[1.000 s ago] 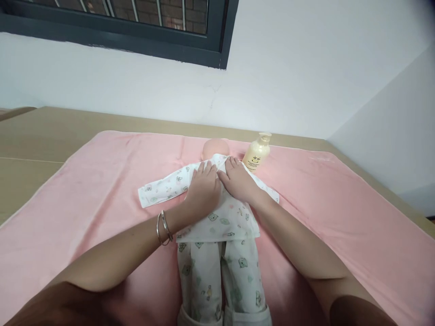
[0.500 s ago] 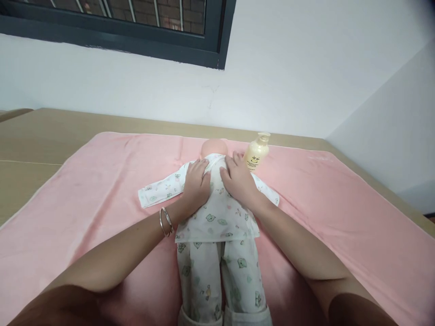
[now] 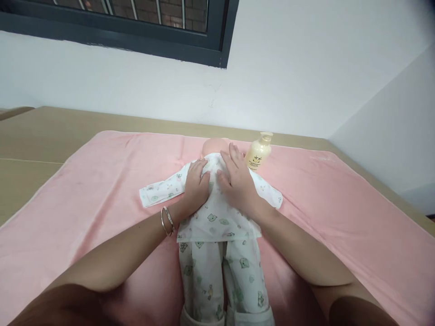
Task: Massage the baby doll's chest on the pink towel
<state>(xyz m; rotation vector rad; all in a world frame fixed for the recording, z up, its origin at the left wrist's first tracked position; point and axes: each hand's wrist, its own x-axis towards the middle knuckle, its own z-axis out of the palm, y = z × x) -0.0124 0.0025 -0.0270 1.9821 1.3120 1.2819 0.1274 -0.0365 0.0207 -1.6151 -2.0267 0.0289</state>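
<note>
A baby doll (image 3: pixel 215 146) lies on a pink blanket (image 3: pixel 112 181), its bald head at the far end and its face out of sight. It wears a white printed top (image 3: pixel 217 222) and matching trousers (image 3: pixel 207 271) with turned-up cuffs. My left hand (image 3: pixel 196 186) rests flat on the left side of the top near the shoulder, fingers stretched out. Over the right side of the top is my right hand (image 3: pixel 239 181), fingers extended and slightly apart; whether its palm presses the cloth I cannot tell. Neither hand grips anything.
A pale yellow pump bottle (image 3: pixel 258 151) stands on the blanket just beyond my right hand. The wooden tabletop (image 3: pixel 68 122) shows around the blanket and meets a white wall (image 3: pixel 272 90). A dark-framed, barred window (image 3: pixel 217 50) is above.
My right hand has shifted slightly, its fingers now pointing more straight up beside the doll's head. My left hand stays on the top. The view has moved a little.
</note>
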